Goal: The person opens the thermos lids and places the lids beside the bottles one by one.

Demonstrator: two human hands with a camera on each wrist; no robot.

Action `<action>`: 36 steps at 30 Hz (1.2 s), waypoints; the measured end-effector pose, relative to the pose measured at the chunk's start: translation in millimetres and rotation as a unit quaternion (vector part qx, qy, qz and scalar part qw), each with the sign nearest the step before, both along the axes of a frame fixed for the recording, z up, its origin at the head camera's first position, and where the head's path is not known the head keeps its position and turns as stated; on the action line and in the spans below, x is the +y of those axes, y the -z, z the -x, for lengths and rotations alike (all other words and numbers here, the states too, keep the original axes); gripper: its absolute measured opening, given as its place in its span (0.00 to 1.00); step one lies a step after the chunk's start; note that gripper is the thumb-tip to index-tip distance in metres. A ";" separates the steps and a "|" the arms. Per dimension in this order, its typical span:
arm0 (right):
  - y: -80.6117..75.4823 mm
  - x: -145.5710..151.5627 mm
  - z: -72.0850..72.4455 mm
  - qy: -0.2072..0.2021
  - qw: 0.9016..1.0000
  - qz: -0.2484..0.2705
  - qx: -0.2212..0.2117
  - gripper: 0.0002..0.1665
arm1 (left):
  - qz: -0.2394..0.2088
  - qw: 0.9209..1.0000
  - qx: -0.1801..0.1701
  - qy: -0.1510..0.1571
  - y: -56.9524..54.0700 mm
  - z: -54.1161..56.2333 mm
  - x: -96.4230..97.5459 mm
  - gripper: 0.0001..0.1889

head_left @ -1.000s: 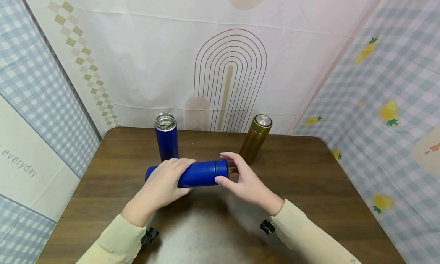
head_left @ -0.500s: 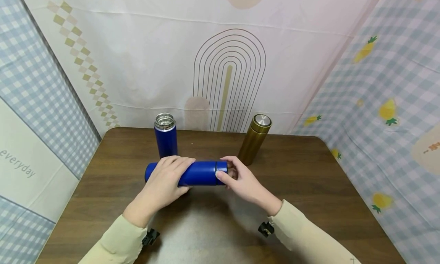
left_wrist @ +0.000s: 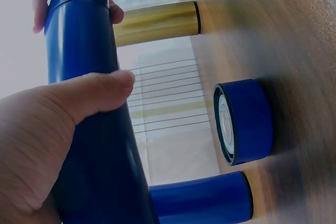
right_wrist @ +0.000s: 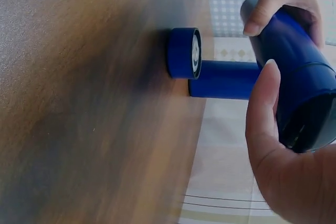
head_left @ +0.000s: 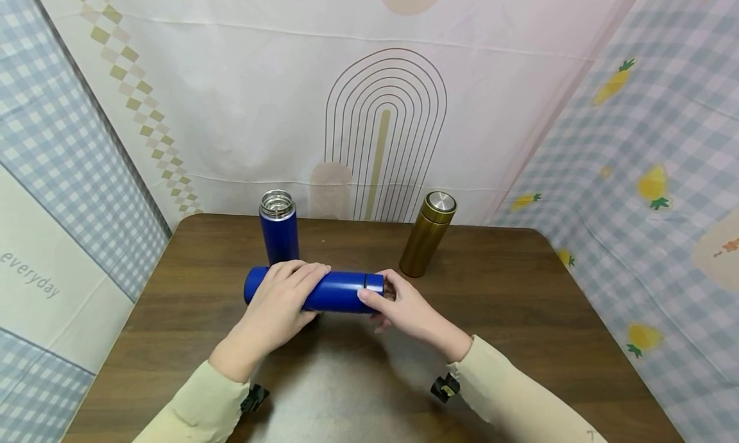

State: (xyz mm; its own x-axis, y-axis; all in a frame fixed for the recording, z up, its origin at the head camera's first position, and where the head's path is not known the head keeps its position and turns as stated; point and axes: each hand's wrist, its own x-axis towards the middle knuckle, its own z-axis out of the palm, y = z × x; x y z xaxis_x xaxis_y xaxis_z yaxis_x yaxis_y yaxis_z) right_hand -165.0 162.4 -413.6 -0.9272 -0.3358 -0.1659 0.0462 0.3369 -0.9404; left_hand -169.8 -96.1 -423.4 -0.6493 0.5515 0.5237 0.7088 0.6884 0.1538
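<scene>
A blue thermos [head_left: 340,292] is held roughly level above the table. My left hand [head_left: 277,305] grips its body from above, thumb on the near side. At its right end my right hand [head_left: 410,308] holds the blue lid section [head_left: 375,283] beyond a dark seam, thumb near the seam and fingers curled around the far side. In the right wrist view that end face looks dark. Below, a loose blue lid [left_wrist: 247,121] lies on the table with its inner side up; the held thermos and left hand hide it in the head view.
Behind the left hand stands another blue thermos [head_left: 281,238], uncapped, its steel mouth showing. A gold thermos [head_left: 427,234] with a silver-topped lid stands at the back right. The brown wooden table [head_left: 519,315] meets patterned cloth walls at the back and sides.
My right hand's fingers have come in around the thermos's right end and turned, some now showing beneath it. The held thermos has tilted slightly, its left end higher. The standing thermoses stay put.
</scene>
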 end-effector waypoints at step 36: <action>-32.0 -4.2 -20.1 -0.076 0.981 -0.073 0.165 0.36 | -0.012 0.999 -0.041 -0.006 1.7 0.0 -5.9 0.39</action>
State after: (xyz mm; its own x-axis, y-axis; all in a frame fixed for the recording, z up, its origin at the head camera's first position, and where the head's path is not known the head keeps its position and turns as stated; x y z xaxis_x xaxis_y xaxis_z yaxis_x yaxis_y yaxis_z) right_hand -144.9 158.2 -381.5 -0.8798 -0.4689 0.0776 -0.3129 0.4485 -0.8372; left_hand -169.8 -102.0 -425.1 -0.6964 0.5315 0.4823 0.6854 0.6917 0.2274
